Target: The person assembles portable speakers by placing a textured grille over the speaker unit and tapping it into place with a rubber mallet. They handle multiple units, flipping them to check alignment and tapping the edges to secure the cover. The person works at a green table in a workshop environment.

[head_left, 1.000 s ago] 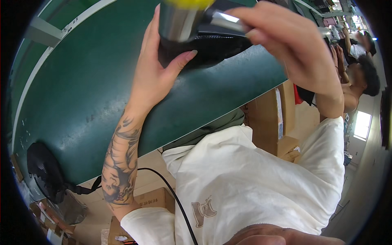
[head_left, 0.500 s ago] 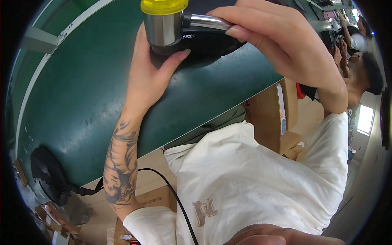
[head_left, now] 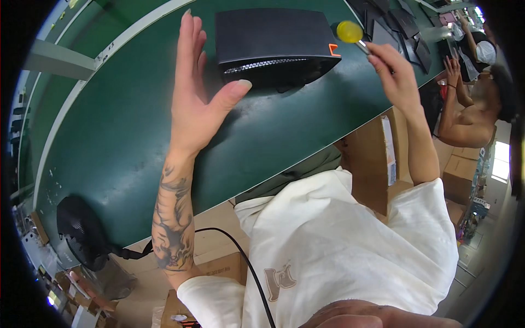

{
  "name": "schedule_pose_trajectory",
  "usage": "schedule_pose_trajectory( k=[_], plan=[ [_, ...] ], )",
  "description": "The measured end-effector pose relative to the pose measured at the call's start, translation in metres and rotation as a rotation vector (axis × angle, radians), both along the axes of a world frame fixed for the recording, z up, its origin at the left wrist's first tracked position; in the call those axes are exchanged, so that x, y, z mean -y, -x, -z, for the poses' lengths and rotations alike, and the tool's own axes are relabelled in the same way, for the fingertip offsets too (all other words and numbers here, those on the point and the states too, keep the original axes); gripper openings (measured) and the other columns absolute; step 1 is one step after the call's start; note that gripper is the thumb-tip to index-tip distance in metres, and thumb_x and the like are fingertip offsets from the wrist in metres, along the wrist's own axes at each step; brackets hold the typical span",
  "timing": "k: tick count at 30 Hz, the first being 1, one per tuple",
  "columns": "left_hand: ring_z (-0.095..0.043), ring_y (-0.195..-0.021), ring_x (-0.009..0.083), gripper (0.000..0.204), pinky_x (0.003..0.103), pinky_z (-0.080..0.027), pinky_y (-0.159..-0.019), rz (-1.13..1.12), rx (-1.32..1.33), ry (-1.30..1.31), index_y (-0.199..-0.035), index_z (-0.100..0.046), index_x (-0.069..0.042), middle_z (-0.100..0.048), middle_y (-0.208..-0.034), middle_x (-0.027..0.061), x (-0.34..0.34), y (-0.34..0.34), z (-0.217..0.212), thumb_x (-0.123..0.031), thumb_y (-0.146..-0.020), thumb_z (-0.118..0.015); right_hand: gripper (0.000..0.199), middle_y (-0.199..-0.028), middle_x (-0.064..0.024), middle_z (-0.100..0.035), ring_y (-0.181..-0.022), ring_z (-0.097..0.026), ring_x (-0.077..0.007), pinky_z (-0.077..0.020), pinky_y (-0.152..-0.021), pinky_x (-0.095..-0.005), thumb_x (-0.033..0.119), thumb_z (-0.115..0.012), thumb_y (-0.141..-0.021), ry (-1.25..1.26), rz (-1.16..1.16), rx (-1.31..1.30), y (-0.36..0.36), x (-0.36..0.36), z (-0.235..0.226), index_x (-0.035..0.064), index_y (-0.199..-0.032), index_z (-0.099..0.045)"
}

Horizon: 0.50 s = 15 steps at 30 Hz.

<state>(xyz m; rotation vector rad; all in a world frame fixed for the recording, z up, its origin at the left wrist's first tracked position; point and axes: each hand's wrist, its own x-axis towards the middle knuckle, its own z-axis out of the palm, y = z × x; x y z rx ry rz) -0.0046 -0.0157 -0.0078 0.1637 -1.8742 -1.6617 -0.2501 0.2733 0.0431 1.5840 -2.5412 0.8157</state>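
Observation:
A black plastic housing (head_left: 276, 35) stands on the green table (head_left: 273, 126), with a toothed edge along its lower front. A small orange piece (head_left: 333, 50) shows at the housing's right end. My left hand (head_left: 194, 106) is at the left end, fingers stretched up and thumb apart near its lower left corner; whether it touches is unclear. To the right, my right hand (head_left: 398, 76) grips the metal handle of a mallet with a yellow face (head_left: 349, 31). The mallet head is raised beside the housing's right end, apart from it.
Several dark flat parts (head_left: 402, 24) lie at the far right of the table. A black mesh-like item with a strap (head_left: 79, 229) is at the left edge. Cardboard boxes (head_left: 366, 164) stand below the table edge. Another person (head_left: 470, 120) works at the right.
The mallet has moved from above the housing's left end to the right and away, in my right hand. It no longer covers the housing. My left hand remains by the left end.

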Motion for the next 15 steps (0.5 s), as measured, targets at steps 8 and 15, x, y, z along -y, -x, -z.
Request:
schedule_pose_trajectory(
  k=[8,15],
  plan=[
    [-0.031,-0.151,0.0300,0.086,0.044,-0.026,-0.123,0.236,0.034,0.100,-0.155,-0.043,-0.001,-0.027,-0.165,0.0175,0.027,0.010,-0.020,-0.018,-0.083,-0.086,0.031,-0.119,-0.0133,-0.062,-0.109,-0.062,-0.0294,-0.0490,-0.094,-0.0359,0.014,-0.068,-0.097,0.135,-0.039,-0.044,-0.001,0.024,0.031,0.0051,-0.127,-0.068],
    [-0.046,-0.136,0.0320,0.059,0.044,-0.036,-0.116,0.045,-0.010,0.266,-0.134,-0.066,0.002,-0.041,-0.151,0.0163,0.016,0.008,-0.013,-0.018,-0.082,-0.086,0.066,-0.152,-0.0270,-0.037,-0.141,-0.041,-0.0363,-0.0374,-0.114,-0.0400,0.026,-0.074,-0.093,0.218,-0.323,0.157,-0.040,0.081,-0.029,-0.0010,-0.147,-0.048]
  ],
)
